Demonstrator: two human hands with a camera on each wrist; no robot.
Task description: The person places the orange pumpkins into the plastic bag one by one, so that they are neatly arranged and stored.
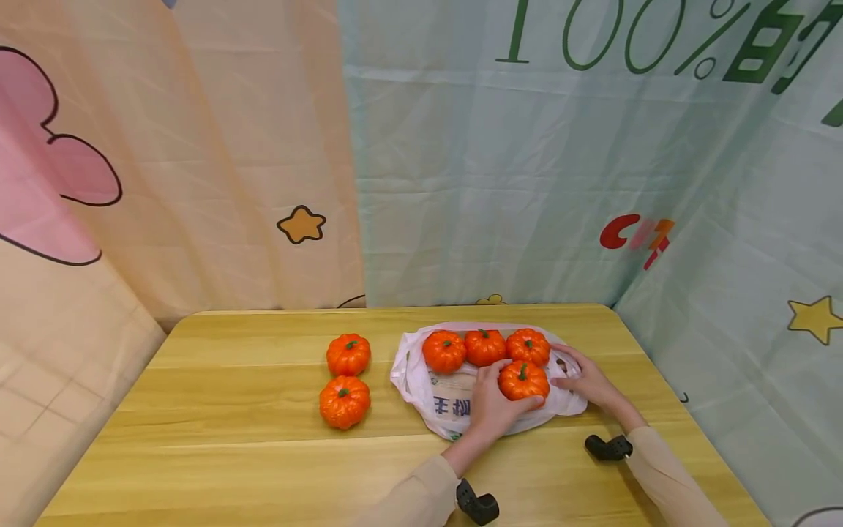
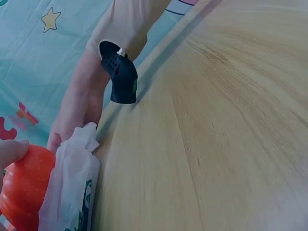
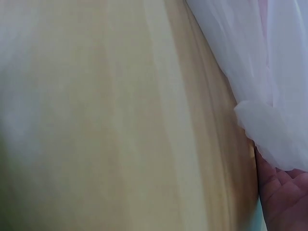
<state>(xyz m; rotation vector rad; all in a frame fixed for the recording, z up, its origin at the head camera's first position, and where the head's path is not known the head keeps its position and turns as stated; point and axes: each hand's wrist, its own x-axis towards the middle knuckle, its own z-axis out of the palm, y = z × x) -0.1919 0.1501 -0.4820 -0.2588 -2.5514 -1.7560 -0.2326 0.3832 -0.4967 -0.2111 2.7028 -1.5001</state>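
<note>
A small orange pumpkin (image 1: 523, 382) with a green stem sits between the thumb and fingers of my left hand (image 1: 490, 402), over the right part of a white plastic bag (image 1: 411, 380). In the left wrist view, my thumb (image 2: 12, 151) lies across the top of that pumpkin (image 2: 30, 185), right beside the bag's side. My right hand (image 1: 590, 377) grips the bag's right edge; in the right wrist view, crumpled plastic (image 3: 272, 130) covers part of its fingers. Behind the held pumpkin, a left pumpkin (image 1: 444, 353), a middle pumpkin (image 1: 485, 348) and a right pumpkin (image 1: 528, 345) line the bag's back.
Left of the bag, a far pumpkin (image 1: 348, 355) and a near pumpkin (image 1: 345, 402) rest on the wooden table (image 1: 230, 395). Printed curtains (image 1: 461, 183) hang behind the table and along its right side. A black wrist device (image 1: 477, 503) is by my left sleeve, another (image 1: 607, 448) by the right.
</note>
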